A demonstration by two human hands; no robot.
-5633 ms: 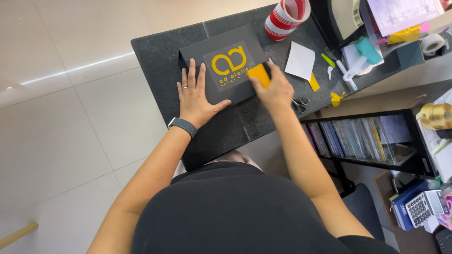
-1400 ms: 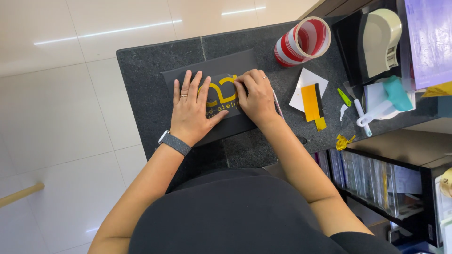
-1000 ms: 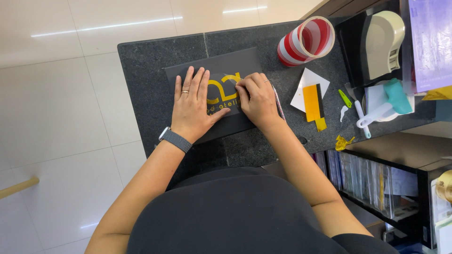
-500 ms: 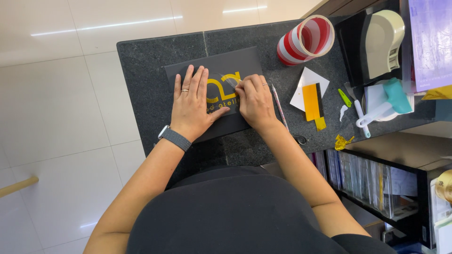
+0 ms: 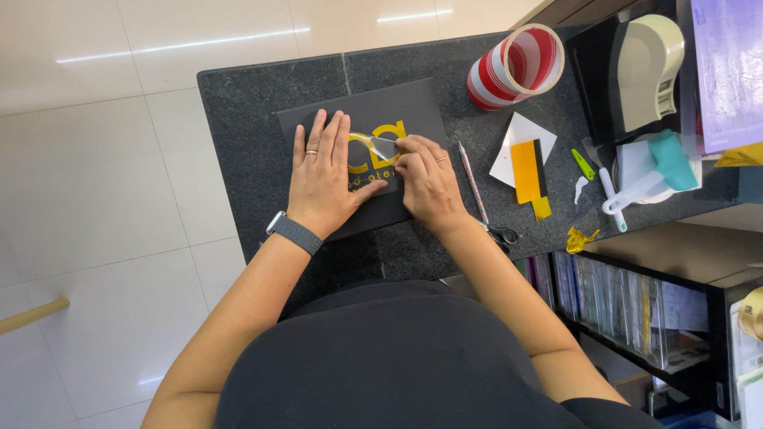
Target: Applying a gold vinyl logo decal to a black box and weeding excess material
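On black card [image 5: 413,107]: left hand [image 5: 322,179] flat, fingers spread; right hand [image 5: 429,179] pinching clear film [image 5: 384,146].

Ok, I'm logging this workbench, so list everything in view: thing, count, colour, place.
Dark sheet: 1, charcoal with gold lettering, counter centre.
Clear film: 1, pale, lifted off the lettering.
Tape roll: 1, red-and-white, behind the sheet.
Squeegee: 1, yellow, on white paper.
Scissors: 1, dark handles, beside the right hand.
Tape dispenser: 1, beige, far right.
Left hand: flat on the sheet.
Right hand: pinching the film.
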